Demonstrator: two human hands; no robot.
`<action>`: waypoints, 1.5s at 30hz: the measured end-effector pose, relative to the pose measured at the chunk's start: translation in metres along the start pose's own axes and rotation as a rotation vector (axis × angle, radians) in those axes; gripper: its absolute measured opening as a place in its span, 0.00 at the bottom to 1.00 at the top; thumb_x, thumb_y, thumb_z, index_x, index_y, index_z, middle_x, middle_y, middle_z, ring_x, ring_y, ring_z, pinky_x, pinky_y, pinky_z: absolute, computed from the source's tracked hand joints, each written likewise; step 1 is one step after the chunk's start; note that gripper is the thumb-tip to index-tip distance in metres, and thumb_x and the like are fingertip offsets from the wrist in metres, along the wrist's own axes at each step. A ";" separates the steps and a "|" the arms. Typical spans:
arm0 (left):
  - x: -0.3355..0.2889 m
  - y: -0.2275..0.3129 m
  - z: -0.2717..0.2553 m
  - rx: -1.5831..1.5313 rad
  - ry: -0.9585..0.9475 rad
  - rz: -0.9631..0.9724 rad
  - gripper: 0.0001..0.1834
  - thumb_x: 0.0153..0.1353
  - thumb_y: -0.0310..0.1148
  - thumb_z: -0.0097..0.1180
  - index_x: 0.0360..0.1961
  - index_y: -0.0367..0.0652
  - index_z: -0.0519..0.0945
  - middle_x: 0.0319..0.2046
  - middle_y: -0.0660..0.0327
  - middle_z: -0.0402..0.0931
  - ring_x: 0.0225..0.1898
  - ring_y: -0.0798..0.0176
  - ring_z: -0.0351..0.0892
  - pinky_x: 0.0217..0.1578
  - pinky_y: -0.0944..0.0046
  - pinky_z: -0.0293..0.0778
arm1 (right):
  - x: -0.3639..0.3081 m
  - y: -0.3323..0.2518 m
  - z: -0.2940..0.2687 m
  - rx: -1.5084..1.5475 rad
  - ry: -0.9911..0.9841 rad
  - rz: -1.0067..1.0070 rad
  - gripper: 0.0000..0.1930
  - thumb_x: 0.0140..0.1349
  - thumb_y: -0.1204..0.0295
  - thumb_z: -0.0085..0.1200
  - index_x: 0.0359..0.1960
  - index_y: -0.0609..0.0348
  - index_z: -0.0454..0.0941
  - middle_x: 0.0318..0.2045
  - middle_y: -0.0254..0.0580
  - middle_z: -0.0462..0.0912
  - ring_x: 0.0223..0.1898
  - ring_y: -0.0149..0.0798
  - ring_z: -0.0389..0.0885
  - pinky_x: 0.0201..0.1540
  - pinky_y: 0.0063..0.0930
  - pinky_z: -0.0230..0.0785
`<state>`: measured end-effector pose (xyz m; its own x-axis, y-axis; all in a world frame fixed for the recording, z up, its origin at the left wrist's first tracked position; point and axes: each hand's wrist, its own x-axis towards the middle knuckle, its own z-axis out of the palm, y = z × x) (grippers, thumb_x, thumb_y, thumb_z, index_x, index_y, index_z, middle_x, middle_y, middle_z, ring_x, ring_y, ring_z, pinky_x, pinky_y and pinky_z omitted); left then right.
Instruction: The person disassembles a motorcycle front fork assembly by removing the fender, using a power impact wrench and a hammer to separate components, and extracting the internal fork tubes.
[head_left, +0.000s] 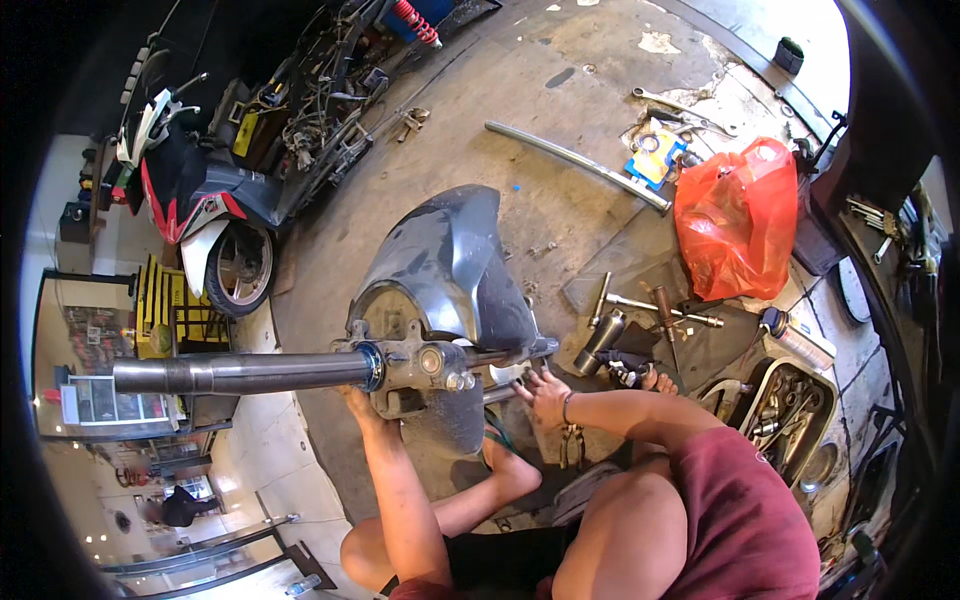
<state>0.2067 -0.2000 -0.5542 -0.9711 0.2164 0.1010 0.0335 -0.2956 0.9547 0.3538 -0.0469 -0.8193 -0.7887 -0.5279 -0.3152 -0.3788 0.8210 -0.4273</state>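
Steel fork assembly (400,368) between both hands

Glossy metal steering stem (240,372), matt grey plastic mudguard (450,260), rough concrete floor (560,80).

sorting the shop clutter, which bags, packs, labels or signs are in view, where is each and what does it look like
Orange plastic bag: on the floor, upper right, crumpled and bulging.
Blue and yellow flat pack: on the floor left of the bag, among wrenches.
Spray can: lying right of the tools, silver body, dark cap.
Yellow and black sign: far left, beside the scooter wheel, striped.
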 end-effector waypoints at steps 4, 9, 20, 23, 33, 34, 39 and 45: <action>0.004 -0.008 -0.014 0.133 0.094 0.033 0.37 0.53 0.49 0.66 0.60 0.45 0.65 0.59 0.51 0.67 0.58 0.49 0.72 0.60 0.46 0.71 | -0.012 0.001 -0.002 -0.113 -0.112 -0.026 0.66 0.47 0.43 0.64 0.74 0.62 0.27 0.64 0.55 0.69 0.71 0.55 0.56 0.69 0.54 0.45; 0.012 -0.015 -0.016 0.291 0.035 0.172 0.38 0.58 0.58 0.60 0.59 0.40 0.70 0.56 0.51 0.71 0.55 0.50 0.74 0.57 0.46 0.73 | -0.026 0.000 0.003 -0.094 -0.158 -0.051 0.67 0.42 0.40 0.65 0.74 0.62 0.35 0.66 0.55 0.65 0.72 0.52 0.53 0.69 0.53 0.46; 0.005 -0.010 -0.017 0.084 0.177 -0.061 0.41 0.61 0.64 0.50 0.63 0.41 0.66 0.61 0.49 0.65 0.62 0.47 0.67 0.64 0.42 0.65 | -0.040 0.014 0.018 -0.061 -0.103 -0.068 0.60 0.39 0.42 0.68 0.71 0.60 0.52 0.67 0.43 0.63 0.70 0.47 0.57 0.68 0.54 0.47; 0.000 -0.008 -0.019 -0.006 0.092 -0.057 0.37 0.62 0.62 0.51 0.61 0.44 0.66 0.60 0.51 0.66 0.62 0.48 0.67 0.65 0.46 0.64 | -0.061 -0.002 0.033 -0.024 -0.092 -0.188 0.51 0.41 0.48 0.69 0.66 0.59 0.61 0.62 0.42 0.68 0.65 0.43 0.63 0.66 0.53 0.51; 0.005 -0.013 -0.017 -0.024 0.070 0.072 0.29 0.62 0.57 0.51 0.56 0.48 0.72 0.60 0.53 0.68 0.62 0.46 0.67 0.63 0.32 0.62 | -0.098 0.033 0.050 0.452 0.091 -0.173 0.28 0.50 0.64 0.60 0.55 0.57 0.72 0.46 0.49 0.81 0.49 0.51 0.79 0.51 0.48 0.71; 0.000 -0.007 -0.015 0.040 0.003 0.142 0.29 0.63 0.57 0.50 0.57 0.47 0.71 0.60 0.52 0.68 0.62 0.46 0.67 0.63 0.31 0.62 | -0.104 0.035 0.037 0.576 0.092 -0.112 0.27 0.54 0.64 0.59 0.56 0.58 0.72 0.43 0.51 0.82 0.46 0.53 0.80 0.49 0.46 0.72; 0.005 -0.009 -0.008 0.181 0.160 0.036 0.33 0.67 0.60 0.41 0.61 0.46 0.68 0.55 0.53 0.70 0.54 0.51 0.73 0.56 0.44 0.71 | -0.149 0.054 0.004 1.043 0.341 0.134 0.22 0.56 0.61 0.62 0.49 0.61 0.77 0.40 0.52 0.84 0.43 0.49 0.84 0.46 0.40 0.75; 0.007 -0.005 -0.026 0.187 0.469 -0.069 0.38 0.65 0.67 0.37 0.58 0.45 0.70 0.51 0.54 0.72 0.51 0.52 0.76 0.53 0.51 0.76 | -0.190 0.087 -0.024 1.292 0.729 0.441 0.14 0.59 0.68 0.63 0.44 0.60 0.80 0.38 0.43 0.85 0.41 0.35 0.82 0.47 0.32 0.74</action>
<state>0.1940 -0.2211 -0.5653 -0.9728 -0.2240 -0.0595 -0.0343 -0.1148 0.9928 0.4589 0.1302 -0.7759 -0.9239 0.2296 -0.3060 0.2989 -0.0659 -0.9520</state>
